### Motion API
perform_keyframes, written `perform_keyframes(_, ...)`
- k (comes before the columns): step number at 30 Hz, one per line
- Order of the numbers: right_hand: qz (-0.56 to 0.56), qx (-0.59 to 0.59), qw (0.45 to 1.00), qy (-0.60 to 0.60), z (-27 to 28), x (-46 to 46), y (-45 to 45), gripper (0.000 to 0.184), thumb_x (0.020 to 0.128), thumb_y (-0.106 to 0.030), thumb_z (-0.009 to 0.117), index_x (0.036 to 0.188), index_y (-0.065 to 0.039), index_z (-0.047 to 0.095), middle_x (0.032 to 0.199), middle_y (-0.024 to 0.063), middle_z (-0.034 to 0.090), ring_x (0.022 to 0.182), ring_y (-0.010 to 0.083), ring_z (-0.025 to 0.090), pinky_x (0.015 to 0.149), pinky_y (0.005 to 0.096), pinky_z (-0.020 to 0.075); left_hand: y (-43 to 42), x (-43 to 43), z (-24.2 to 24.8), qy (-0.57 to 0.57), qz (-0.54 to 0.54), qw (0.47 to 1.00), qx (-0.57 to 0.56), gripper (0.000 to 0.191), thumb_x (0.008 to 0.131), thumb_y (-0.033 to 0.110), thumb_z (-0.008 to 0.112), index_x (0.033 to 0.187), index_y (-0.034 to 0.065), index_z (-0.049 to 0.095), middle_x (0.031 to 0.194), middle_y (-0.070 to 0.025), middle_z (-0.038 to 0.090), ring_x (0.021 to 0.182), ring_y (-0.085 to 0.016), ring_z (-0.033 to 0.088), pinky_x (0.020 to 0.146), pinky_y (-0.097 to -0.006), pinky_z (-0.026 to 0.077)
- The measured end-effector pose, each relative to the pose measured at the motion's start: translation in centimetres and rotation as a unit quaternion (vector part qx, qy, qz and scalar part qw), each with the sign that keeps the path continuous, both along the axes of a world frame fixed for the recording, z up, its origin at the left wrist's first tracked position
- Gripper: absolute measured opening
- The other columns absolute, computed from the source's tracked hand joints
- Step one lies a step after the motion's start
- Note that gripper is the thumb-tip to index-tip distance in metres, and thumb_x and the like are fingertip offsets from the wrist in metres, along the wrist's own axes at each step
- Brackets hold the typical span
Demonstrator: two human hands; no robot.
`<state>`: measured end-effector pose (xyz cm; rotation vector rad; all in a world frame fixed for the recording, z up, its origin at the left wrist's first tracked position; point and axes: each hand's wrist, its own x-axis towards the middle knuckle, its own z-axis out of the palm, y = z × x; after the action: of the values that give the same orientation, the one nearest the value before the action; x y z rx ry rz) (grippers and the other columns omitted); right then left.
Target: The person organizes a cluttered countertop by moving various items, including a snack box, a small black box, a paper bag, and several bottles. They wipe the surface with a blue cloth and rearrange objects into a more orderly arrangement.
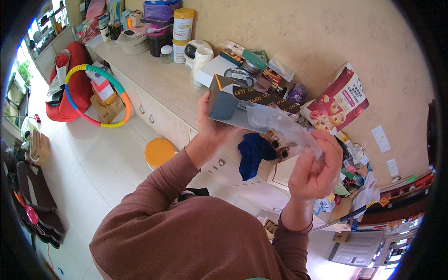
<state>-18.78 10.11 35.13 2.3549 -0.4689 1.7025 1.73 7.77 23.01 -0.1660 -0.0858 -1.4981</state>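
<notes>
My left hand (215, 122) grips one end of a dark grey box (224, 105) from below and the side, above the sideboard's front edge. A black band with gold lettering runs along the box's upper side. From the box a sheet of translucent plastic film (269, 119) stretches to the right. My right hand (316, 166) pinches the far end of that film between thumb and curled fingers. Whether the film is stuck to the box or only lies against it, I cannot tell. A crumpled navy cloth (255, 152) lies below the film, over the sideboard edge.
The long wooden sideboard (164, 91) carries yellow-lidded canisters (183, 26), a white robot-like device (197, 52), several small boxes and a red-and-white snack bag (337, 101). An orange round stool (159, 153) stands beside it. A coloured hoop (126, 101) leans by a red chair (78, 77).
</notes>
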Motion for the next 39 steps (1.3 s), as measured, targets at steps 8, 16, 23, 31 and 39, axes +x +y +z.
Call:
perform_keyframes(8, -0.007, 0.171, 0.980, -0.106, -2.8, -3.1, 1.2, 0.028, 0.074, 0.003, 0.044, 0.097, 0.006, 0.060, 0.084, 0.0144, 0.063, 0.065, 0.0210, 0.056, 0.062, 0.0312, 0.0485, -0.5, 1.0, 0.0, 0.103, -0.060, 0.973, -0.197, 0.061, 0.088, 0.056, 0.041, 0.135, 0.0190, 0.048, 0.135, -0.0108, 0.051, 0.123, -0.032, 0.047, 0.103, -0.0521, 0.036)
perform_keyframes(16, 0.019, 0.283, 0.955, 0.081, -4.6, 0.1, 0.6, 0.018, 0.081, -0.009, 0.063, 0.096, 0.000, 0.064, 0.063, 0.0082, 0.053, 0.050, 0.0164, 0.045, 0.049, 0.0291, 0.0375, -0.5, -0.1, 0.6, 0.123, -0.073, 0.954, -0.265, 0.060, 0.089, 0.054, 0.041, 0.134, 0.0158, 0.049, 0.133, -0.0112, 0.053, 0.123, -0.030, 0.048, 0.105, -0.0490, 0.034)
perform_keyframes(23, 0.015, 0.392, 0.920, -0.010, -5.1, 2.0, 0.0, 0.061, 0.078, -0.007, 0.073, 0.132, -0.006, 0.046, 0.070, 0.0011, 0.060, 0.056, 0.0072, 0.048, 0.052, 0.0242, 0.0396, 0.0, -0.9, 1.7, 0.027, -0.038, 0.978, -0.205, 0.054, 0.091, 0.051, 0.042, 0.130, 0.0148, 0.051, 0.130, -0.0101, 0.056, 0.119, -0.027, 0.052, 0.105, -0.0453, 0.036)
perform_keyframes(31, 0.128, 0.367, 0.908, 0.157, -5.3, -0.2, -6.7, 0.088, 0.069, 0.002, 0.076, 0.144, -0.011, 0.033, 0.124, 0.0103, 0.059, 0.107, 0.0167, 0.059, 0.093, 0.0295, 0.0456, 0.0, -2.1, 1.4, -0.041, -0.122, 0.989, -0.070, 0.051, 0.091, 0.049, 0.041, 0.125, 0.0151, 0.058, 0.128, -0.0102, 0.058, 0.117, -0.027, 0.054, 0.103, -0.0476, 0.039)
perform_keyframes(39, -0.024, 0.357, 0.929, 0.094, -3.7, -0.1, -4.8, 0.073, 0.066, -0.007, 0.078, 0.132, -0.010, 0.046, 0.107, 0.0131, 0.064, 0.086, 0.0211, 0.066, 0.075, 0.0300, 0.0520, -0.7, -2.7, 1.7, -0.152, -0.097, 0.983, 0.024, 0.060, 0.095, 0.052, 0.038, 0.137, 0.0091, 0.045, 0.140, -0.0175, 0.046, 0.128, -0.038, 0.044, 0.102, -0.0622, 0.033)
